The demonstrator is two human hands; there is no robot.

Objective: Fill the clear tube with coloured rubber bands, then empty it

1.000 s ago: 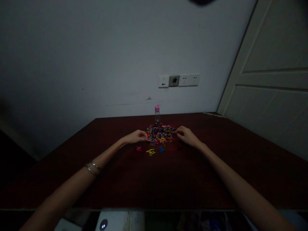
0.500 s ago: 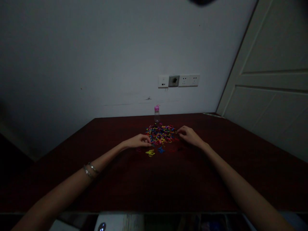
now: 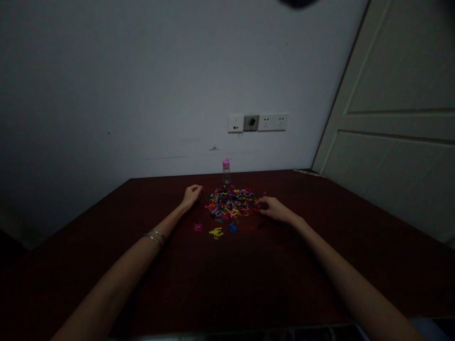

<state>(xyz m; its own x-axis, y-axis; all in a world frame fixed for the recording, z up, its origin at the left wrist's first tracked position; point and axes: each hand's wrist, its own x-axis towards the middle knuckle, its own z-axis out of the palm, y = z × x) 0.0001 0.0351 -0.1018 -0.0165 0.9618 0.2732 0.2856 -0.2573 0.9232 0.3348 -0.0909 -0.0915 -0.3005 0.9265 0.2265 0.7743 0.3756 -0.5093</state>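
Note:
A pile of small, brightly coloured, loop-shaped clips [image 3: 232, 202] lies on the dark red table [image 3: 213, 289]. Just beyond the pile's left side is my left hand [image 3: 193, 194], fingers curled together at the tips; whatever they may hold is too small to see. At the right edge of the pile, my right hand [image 3: 273, 209] has its fingers bent and closed among the clips, with their tips hard to make out. Nearer to me lie small sorted groups: pink clips [image 3: 197, 227], yellow clips [image 3: 216, 232], blue clips [image 3: 232, 227] and red clips [image 3: 250, 228].
A clear bottle with a pink cap [image 3: 226, 171] stands behind the pile, close to the wall [image 3: 159, 94]. Wall sockets [image 3: 273, 122] sit above the table. A white panelled door [image 3: 394, 118] rises on the right. The table's front edge crosses the bottom.
My left hand has moved away from the pile's front, leftward and farther back. My right hand has come slightly lower at the pile's right edge. The view has shifted a little.

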